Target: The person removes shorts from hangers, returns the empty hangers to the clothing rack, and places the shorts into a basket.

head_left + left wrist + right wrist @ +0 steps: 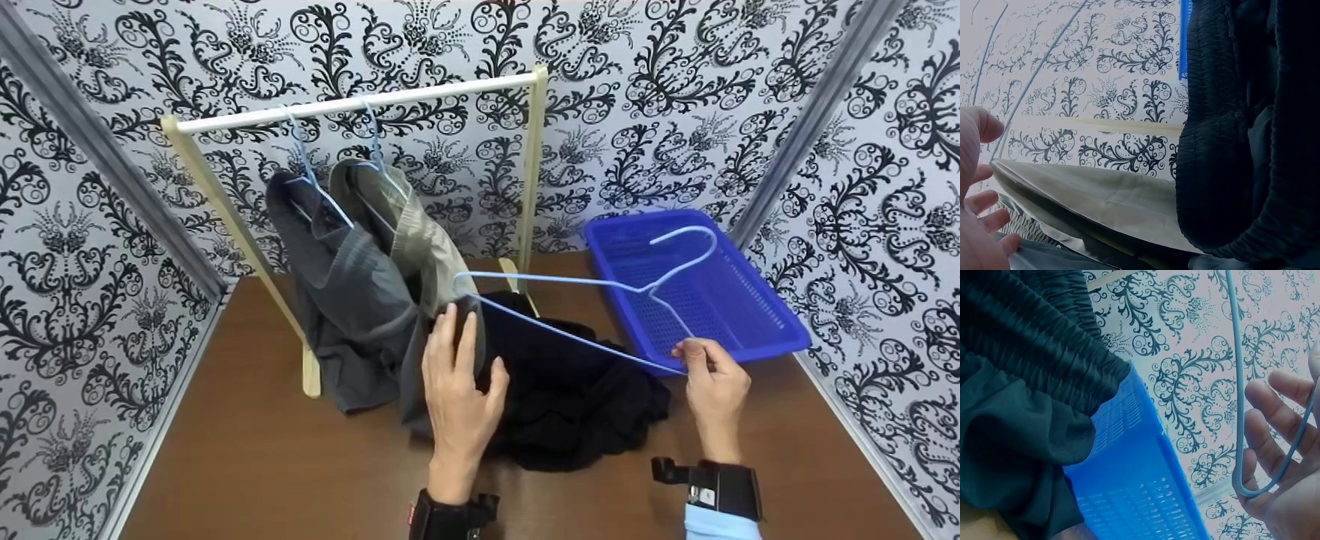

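1. I have the right hand (716,382) gripping one corner of the blue hanger (555,280).
2. My left hand (459,394) is spread loosely near its other corner; I can't tell contact.
3. Headcam: hanger's hook overlaps the basket (750,289).

My head camera is looking forward and down over my left hand (459,394) and right hand (716,384); my wrist cameras (669,470), much nearer, are facing the patterned wall (645,150), both catching black cloth (577,397) and blue basket (780,347).
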A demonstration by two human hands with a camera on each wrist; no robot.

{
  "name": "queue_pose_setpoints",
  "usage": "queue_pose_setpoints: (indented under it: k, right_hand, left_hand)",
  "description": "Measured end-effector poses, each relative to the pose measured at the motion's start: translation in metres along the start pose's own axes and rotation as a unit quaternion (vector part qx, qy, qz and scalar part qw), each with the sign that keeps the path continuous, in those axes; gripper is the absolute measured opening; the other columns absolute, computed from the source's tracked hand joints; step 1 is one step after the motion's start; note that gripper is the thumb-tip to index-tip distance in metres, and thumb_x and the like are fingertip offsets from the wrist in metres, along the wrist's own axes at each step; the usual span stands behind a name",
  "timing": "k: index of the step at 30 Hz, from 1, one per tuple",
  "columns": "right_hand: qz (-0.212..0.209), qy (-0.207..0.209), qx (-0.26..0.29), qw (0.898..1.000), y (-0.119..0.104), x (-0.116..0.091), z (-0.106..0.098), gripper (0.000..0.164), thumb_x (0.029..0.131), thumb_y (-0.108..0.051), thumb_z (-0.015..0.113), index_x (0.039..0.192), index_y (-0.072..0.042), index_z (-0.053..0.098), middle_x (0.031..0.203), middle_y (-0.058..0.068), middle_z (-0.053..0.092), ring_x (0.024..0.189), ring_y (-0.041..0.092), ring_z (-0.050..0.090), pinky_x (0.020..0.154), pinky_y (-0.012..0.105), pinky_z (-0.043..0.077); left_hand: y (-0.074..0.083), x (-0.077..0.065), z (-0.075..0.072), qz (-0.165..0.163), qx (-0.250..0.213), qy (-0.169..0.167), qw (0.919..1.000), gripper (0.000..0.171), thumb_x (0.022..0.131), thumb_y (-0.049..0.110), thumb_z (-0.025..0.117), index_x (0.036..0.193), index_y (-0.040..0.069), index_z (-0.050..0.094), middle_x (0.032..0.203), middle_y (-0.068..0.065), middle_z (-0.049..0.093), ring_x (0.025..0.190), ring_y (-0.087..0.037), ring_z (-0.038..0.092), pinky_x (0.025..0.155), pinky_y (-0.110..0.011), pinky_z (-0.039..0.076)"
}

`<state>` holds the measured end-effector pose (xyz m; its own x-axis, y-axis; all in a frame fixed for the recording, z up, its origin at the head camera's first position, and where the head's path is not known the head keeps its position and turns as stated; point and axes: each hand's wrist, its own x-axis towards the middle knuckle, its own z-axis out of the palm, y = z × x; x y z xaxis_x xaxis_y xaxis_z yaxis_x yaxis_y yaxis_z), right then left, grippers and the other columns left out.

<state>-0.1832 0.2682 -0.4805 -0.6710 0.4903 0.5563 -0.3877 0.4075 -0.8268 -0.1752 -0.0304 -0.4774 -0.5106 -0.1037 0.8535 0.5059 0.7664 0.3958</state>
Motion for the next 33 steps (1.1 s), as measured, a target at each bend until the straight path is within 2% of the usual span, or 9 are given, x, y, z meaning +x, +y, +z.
queue_pose_setpoints:
  k: [5,10,12,17,19,22,24,33]
  right_hand:
    - [0.017,0.012,-0.017,1.000,0.016,0.004,0.002,0.024,0.101,-0.002,0.064,0.086,0.014,0.071,0.071,-0.021,0.068,0.063,-0.007,0.062,0.065,0.008,0.049]
    - [0.021,0.005,-0.020,1.000,0.012,0.005,0.007,0.022,0.100,-0.002,0.064,0.087,0.013,0.073,0.071,-0.014,0.070,0.061,-0.007,0.062,0.063,0.009,0.050]
    - [0.020,-0.002,-0.019,1.000,0.002,0.004,0.010,0.020,0.100,0.001,0.063,0.087,0.014,0.073,0.070,-0.007,0.072,0.061,-0.009,0.062,0.063,0.009,0.051]
    - [0.008,-0.025,-0.020,0.999,-0.031,0.003,0.017,0.019,0.098,0.004,0.063,0.086,0.017,0.071,0.071,0.021,0.071,0.062,-0.010,0.061,0.063,0.008,0.051]
    - [0.005,-0.032,-0.024,0.999,-0.029,0.004,0.019,0.019,0.099,0.004,0.062,0.086,0.016,0.071,0.074,0.028,0.070,0.061,-0.008,0.061,0.063,0.009,0.051]
    - [0.001,-0.038,-0.035,0.999,-0.013,0.007,0.023,0.019,0.099,0.002,0.063,0.086,0.012,0.074,0.075,0.029,0.070,0.060,-0.007,0.061,0.061,0.008,0.050]
    - [0.001,-0.044,-0.037,0.998,-0.003,0.009,0.026,0.020,0.100,-0.001,0.064,0.087,0.009,0.075,0.075,0.025,0.071,0.060,-0.006,0.062,0.061,0.008,0.049]
    - [-0.015,-0.071,-0.056,0.996,-0.010,0.020,0.035,0.021,0.100,-0.009,0.067,0.087,0.003,0.077,0.071,0.016,0.071,0.058,-0.003,0.059,0.057,0.009,0.045]
  left_hand:
    - [0.001,-0.002,0.002,0.020,0.007,-0.002,0.9998,0.059,0.088,0.019,0.070,0.144,0.003,0.059,0.156,-0.020,0.047,0.141,-0.042,0.046,0.111,-0.061,0.039]
    - [0.003,-0.003,0.003,0.030,0.011,-0.013,0.9994,0.059,0.088,0.018,0.070,0.144,0.003,0.059,0.156,-0.019,0.047,0.142,-0.041,0.046,0.111,-0.061,0.038]
    - [0.004,-0.004,0.004,0.031,0.009,-0.019,0.9993,0.060,0.088,0.018,0.070,0.145,0.004,0.059,0.156,-0.019,0.047,0.143,-0.040,0.045,0.112,-0.060,0.038]
    - [0.006,-0.007,0.005,0.032,0.001,-0.032,0.9990,0.059,0.088,0.018,0.070,0.145,0.005,0.059,0.157,-0.018,0.047,0.143,-0.040,0.045,0.114,-0.058,0.037]
    - [0.006,-0.007,0.006,0.033,0.001,-0.035,0.9988,0.060,0.088,0.017,0.071,0.145,0.005,0.059,0.157,-0.018,0.047,0.142,-0.040,0.046,0.114,-0.057,0.037]
    - [0.006,-0.007,0.006,0.035,-0.001,-0.036,0.9987,0.060,0.087,0.016,0.071,0.145,0.005,0.059,0.157,-0.018,0.047,0.141,-0.040,0.047,0.114,-0.055,0.037]
    - [0.007,-0.007,0.006,0.037,-0.003,-0.036,0.9987,0.061,0.086,0.016,0.071,0.145,0.005,0.059,0.156,-0.018,0.048,0.141,-0.040,0.048,0.114,-0.054,0.038]
    - [0.012,-0.007,0.007,0.052,-0.022,-0.035,0.9978,0.061,0.085,0.013,0.072,0.144,0.003,0.059,0.154,-0.019,0.050,0.140,-0.036,0.049,0.114,-0.046,0.039]
